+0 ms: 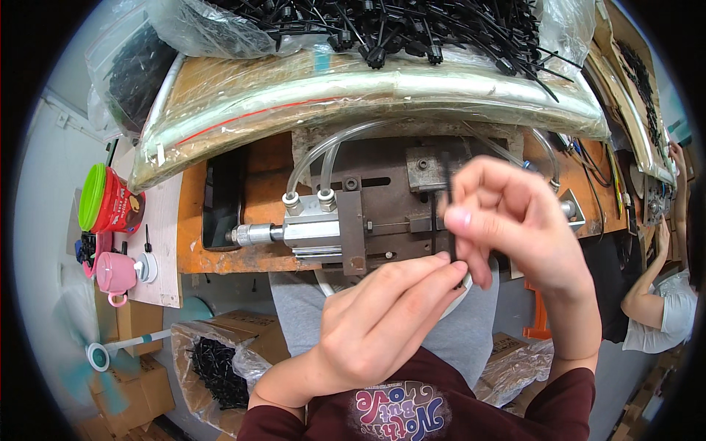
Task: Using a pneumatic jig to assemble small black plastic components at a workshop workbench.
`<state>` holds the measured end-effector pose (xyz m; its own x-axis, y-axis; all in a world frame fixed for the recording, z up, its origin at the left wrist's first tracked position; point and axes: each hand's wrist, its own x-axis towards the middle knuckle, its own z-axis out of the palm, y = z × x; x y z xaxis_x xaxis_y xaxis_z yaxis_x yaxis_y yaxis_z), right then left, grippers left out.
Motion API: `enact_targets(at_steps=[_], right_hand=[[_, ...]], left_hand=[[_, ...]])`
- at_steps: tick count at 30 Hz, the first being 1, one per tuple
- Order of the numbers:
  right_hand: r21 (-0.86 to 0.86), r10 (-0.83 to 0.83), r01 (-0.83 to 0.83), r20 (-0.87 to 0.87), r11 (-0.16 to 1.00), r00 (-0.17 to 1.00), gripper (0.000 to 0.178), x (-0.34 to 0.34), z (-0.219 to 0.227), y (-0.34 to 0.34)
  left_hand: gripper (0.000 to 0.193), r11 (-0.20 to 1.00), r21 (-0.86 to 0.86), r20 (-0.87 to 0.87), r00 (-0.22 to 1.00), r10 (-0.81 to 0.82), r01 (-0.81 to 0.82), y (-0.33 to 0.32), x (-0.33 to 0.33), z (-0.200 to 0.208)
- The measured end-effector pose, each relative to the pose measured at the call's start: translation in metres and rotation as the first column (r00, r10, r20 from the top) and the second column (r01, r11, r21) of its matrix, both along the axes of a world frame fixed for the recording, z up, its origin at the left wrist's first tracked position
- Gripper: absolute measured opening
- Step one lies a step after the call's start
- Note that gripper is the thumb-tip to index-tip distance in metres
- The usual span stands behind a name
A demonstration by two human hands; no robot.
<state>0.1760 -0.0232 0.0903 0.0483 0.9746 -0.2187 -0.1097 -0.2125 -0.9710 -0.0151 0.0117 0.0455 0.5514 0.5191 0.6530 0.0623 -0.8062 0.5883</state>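
A thin black rod-like piece (451,180) stands nearly upright in front of a metal fixture (382,209). My right hand (515,213) pinches it between thumb and forefinger, its other fingers curled. Below, my left hand (390,316) has its fingertips pressed together at the lower part of the piece; the palm side is hidden. A second dark strip shows beside the piece, and I cannot tell whether it belongs to it. The fixture carries a silver pneumatic cylinder (312,231) on its left and a steel block (429,169) behind my fingers.
A plastic-covered tray edge (368,92) bears a heap of black stemmed parts (375,29). Clear air hoses (312,151) arch over the bench. At left stand a red tub (121,202) and pink mug (116,272). A bag of black parts (219,371) lies below; a co-worker's arm (651,283) is at right.
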Motion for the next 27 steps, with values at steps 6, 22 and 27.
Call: enact_targets(at_steps=[6,22,27], right_hand=[[0.732,-0.747,-0.401,0.647,0.551,0.153,0.019,0.036,0.015,0.084],[0.613,-0.596,-0.42,0.781,0.67,0.189,0.022,0.045,0.021,0.079],[0.65,-0.496,0.042,0.535,0.759,0.683,0.035,0.041,0.008,0.043]], left_hand=[[0.034,0.996,-0.092,-0.16,0.987,-0.009,-0.006,-0.011,-0.003,-0.012],[0.025,0.982,0.178,-0.381,0.916,0.125,-0.059,-0.008,0.015,-0.041],[0.026,0.987,0.159,-0.481,0.87,0.108,-0.034,-0.006,0.01,-0.028]])
